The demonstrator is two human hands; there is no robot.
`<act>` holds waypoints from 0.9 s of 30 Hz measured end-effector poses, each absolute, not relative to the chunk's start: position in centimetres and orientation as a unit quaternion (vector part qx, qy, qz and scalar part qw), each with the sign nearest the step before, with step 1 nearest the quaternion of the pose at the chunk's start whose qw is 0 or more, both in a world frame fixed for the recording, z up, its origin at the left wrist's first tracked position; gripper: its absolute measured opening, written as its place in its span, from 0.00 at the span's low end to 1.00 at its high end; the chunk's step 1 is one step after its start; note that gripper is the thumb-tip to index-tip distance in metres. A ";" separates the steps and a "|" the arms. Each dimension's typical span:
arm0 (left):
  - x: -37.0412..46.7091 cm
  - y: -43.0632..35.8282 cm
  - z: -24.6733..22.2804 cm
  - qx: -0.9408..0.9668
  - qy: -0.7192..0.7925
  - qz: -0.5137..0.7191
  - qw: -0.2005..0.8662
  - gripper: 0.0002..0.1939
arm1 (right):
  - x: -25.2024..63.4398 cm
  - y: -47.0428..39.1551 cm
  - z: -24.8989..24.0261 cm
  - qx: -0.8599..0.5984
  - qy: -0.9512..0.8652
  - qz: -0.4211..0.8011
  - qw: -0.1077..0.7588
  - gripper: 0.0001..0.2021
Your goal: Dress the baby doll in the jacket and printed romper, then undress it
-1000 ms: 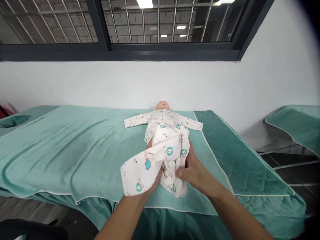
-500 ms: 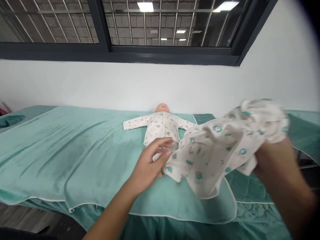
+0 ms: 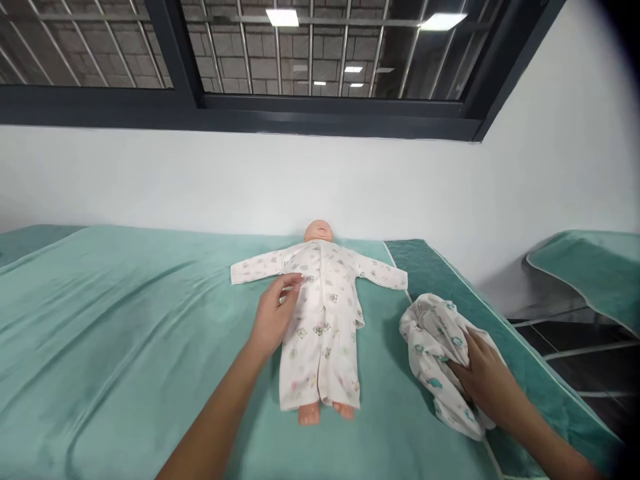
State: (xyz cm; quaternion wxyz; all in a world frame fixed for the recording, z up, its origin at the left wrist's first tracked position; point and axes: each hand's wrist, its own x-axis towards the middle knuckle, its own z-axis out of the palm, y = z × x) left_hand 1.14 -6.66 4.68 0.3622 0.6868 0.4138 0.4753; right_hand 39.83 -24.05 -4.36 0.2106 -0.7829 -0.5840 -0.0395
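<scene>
A baby doll (image 3: 319,231) lies on its back on the green blanket, arms spread, its bare feet showing. It wears a white patterned top (image 3: 323,270) and white patterned trousers (image 3: 320,360). Over the doll's side, at the left edge of the top, is my left hand (image 3: 275,310), fingers bent and slightly apart, holding nothing. To the right of the doll, my right hand (image 3: 483,377) grips a bunched white cloth (image 3: 437,353) with green prints, which rests on the bedding.
The green blanket (image 3: 150,347) covers the bed up to the white wall (image 3: 250,180). Above is a dark-framed window (image 3: 320,123) with metal bars. At right, green fabric (image 3: 590,267) hangs beside a metal frame (image 3: 590,350).
My right hand has brought the cloth down from over the doll's legs to the bedding at right, uncovering the trousers and feet. My left hand has shifted slightly left. The view has shifted.
</scene>
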 end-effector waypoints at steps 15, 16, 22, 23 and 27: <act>8.9 6.0 5.9 0.780 0.441 0.392 0.207 0.17 | 21.7 -4.1 6.4 -0.606 -0.583 0.158 0.517 0.18; 9.0 6.2 5.5 0.784 0.440 0.388 0.202 0.18 | 21.2 -2.2 5.8 -0.607 -0.580 0.148 0.523 0.17; 8.8 6.2 3.7 0.788 0.439 0.388 0.188 0.18 | 22.5 1.4 2.2 -0.583 -0.565 0.234 0.535 0.16; 8.8 6.2 3.7 0.788 0.440 0.387 0.187 0.18 | 22.6 1.3 2.0 -0.578 -0.564 0.242 0.538 0.16; 9.0 6.0 3.9 0.785 0.439 0.394 0.191 0.18 | 22.4 1.1 1.9 -0.569 -0.591 0.223 0.527 0.15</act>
